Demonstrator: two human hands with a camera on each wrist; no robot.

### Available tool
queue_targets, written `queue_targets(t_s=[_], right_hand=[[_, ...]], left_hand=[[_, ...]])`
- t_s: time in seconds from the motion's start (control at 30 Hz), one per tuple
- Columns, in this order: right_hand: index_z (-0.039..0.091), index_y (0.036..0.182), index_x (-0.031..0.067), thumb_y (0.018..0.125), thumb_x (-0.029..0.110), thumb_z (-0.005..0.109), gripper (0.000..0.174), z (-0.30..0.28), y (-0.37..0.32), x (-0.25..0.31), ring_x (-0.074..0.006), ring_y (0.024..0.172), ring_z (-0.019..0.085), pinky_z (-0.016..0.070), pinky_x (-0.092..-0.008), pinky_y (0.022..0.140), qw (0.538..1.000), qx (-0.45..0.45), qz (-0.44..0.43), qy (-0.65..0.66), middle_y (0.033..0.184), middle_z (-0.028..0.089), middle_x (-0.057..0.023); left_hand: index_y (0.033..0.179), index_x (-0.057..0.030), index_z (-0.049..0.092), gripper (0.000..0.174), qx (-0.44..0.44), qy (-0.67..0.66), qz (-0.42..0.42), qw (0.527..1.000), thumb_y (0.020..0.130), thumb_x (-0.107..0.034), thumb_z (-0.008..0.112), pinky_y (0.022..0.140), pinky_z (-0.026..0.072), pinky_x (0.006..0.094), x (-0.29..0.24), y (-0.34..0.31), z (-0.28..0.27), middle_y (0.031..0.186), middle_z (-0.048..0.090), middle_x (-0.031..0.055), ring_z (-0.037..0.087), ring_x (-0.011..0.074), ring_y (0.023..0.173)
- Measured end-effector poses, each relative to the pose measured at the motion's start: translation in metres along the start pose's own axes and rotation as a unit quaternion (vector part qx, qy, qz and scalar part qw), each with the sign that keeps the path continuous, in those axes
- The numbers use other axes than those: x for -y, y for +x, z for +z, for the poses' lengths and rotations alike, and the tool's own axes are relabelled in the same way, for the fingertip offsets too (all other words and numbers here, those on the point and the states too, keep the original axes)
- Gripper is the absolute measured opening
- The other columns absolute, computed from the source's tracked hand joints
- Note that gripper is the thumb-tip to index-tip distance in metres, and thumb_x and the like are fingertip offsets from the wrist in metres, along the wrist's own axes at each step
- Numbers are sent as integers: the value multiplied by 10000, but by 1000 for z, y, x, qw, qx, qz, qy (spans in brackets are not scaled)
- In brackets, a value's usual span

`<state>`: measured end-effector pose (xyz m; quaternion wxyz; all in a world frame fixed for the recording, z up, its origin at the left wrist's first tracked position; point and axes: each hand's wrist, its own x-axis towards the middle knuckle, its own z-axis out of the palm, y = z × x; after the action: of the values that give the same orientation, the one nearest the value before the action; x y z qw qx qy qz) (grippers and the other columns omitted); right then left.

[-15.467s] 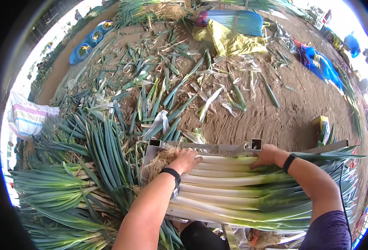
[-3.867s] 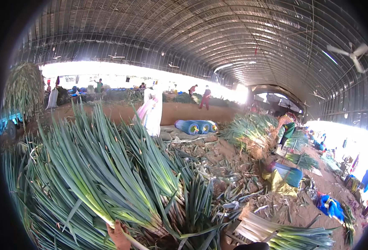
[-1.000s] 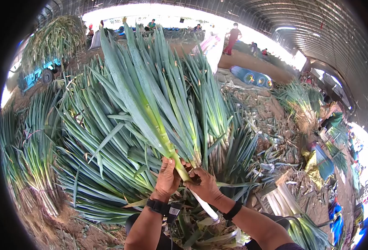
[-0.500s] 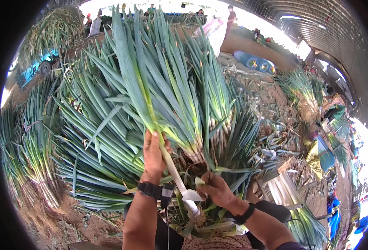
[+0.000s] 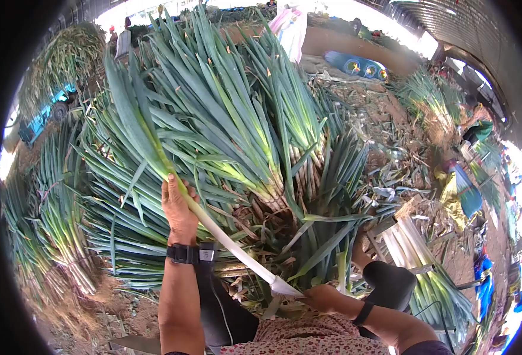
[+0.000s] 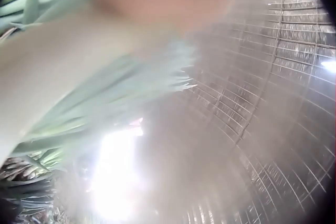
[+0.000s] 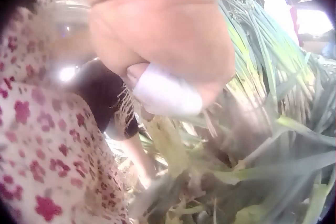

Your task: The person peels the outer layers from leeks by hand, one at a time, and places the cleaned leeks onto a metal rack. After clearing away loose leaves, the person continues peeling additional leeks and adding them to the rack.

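Note:
One long green onion (image 5: 228,244) slants across the head view, its leaves up left and its white root end low right. My left hand (image 5: 179,204) grips its stalk just below the leaves. My right hand (image 5: 323,297) pinches a pale strip of outer skin (image 5: 284,288) at the root end. In the right wrist view, white skin (image 7: 165,92) shows under the curled fingers, beside stringy roots (image 7: 125,111). The stalk (image 6: 47,66) is a pale blur in the left wrist view. A big heap of green onions (image 5: 213,118) lies behind the hands.
At right, a metal frame (image 5: 385,228) holds a row of peeled green onions (image 5: 412,248). Tied bundles (image 5: 65,242) stand at left. Loose leaves and skins litter the ground beyond. A flowered cloth (image 5: 308,337) covers the lap, and a blue wrapped bundle (image 5: 355,64) lies farther back.
Earlier, both hands were on the framed row, then the left took an onion from the heap. Within the last second, the right hand drew skin down to the root end; the left moved up left.

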<state>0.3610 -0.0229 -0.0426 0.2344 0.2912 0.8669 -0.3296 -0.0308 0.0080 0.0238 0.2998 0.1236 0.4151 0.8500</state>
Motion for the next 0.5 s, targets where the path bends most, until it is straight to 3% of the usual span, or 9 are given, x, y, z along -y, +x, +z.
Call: queue_targets(t_s=[0.07, 0.17, 0.27, 0.33, 0.4, 0.43, 0.47, 0.5], right_hand=[[618, 1021, 61, 915, 427, 463, 412, -9, -8, 8, -401, 808, 610, 467, -460, 739, 1000, 4, -12, 14, 849, 628, -222], [605, 1068, 89, 917, 413, 457, 388, -31, -33, 27, -398, 793, 611, 469, -467, 744, 997, 15, -30, 64, 828, 627, -223], [542, 1213, 148, 913, 410, 461, 406, -27, -52, 23, -391, 867, 614, 473, -457, 784, 990, 134, 15, -40, 916, 634, -224], [421, 1347, 201, 892, 425, 494, 512, 42, -71, -54, -381, 958, 605, 472, -441, 826, 998, 14, -52, -42, 1035, 621, -224], [324, 1414, 211, 859, 428, 543, 635, 25, -79, -78, -362, 1031, 587, 461, -421, 871, 987, 150, 3, -63, 1125, 596, -222], [330, 1411, 176, 832, 423, 584, 679, 12, -77, -72, -359, 1035, 585, 454, -413, 884, 993, 109, 15, -33, 1113, 601, -224], [329, 1410, 137, 808, 391, 629, 718, -24, -76, -43, -355, 1049, 580, 452, -407, 887, 988, 136, 47, 52, 1131, 598, -216], [346, 1402, 132, 796, 377, 649, 720, -34, -68, -35, -345, 1047, 584, 458, -408, 879, 996, 62, -11, 59, 1130, 602, -204]], left_hand=[[957, -119, 501, 264, -22, 13, 17, 1000, 908, -366, 583, 492, 403, 279, -21, 4, -2, 757, 494, 22, 484, 135, 591], [955, -115, 494, 275, -41, 26, 21, 999, 906, -370, 583, 505, 409, 284, -45, 16, -14, 755, 494, 23, 482, 141, 595], [936, -108, 477, 289, -50, 67, 63, 995, 912, -382, 566, 499, 412, 279, -73, 31, -32, 748, 491, 24, 477, 140, 583], [931, -109, 468, 294, -82, 104, 97, 986, 916, -389, 555, 494, 411, 275, -116, 54, -49, 743, 488, 24, 474, 136, 582], [937, -107, 463, 297, -94, 98, 96, 986, 924, -395, 536, 498, 405, 265, -145, 60, -51, 741, 485, 23, 467, 129, 588], [944, -98, 465, 299, -115, 99, 109, 982, 931, -391, 526, 502, 400, 259, -152, 52, -38, 738, 480, 22, 464, 127, 593], [945, -96, 466, 300, -101, 73, 108, 986, 931, -390, 526, 502, 398, 259, -155, 52, -30, 738, 479, 22, 462, 128, 592], [945, -93, 467, 301, -87, 49, 105, 989, 932, -388, 525, 503, 397, 259, -156, 51, -26, 739, 478, 22, 460, 128, 590]])
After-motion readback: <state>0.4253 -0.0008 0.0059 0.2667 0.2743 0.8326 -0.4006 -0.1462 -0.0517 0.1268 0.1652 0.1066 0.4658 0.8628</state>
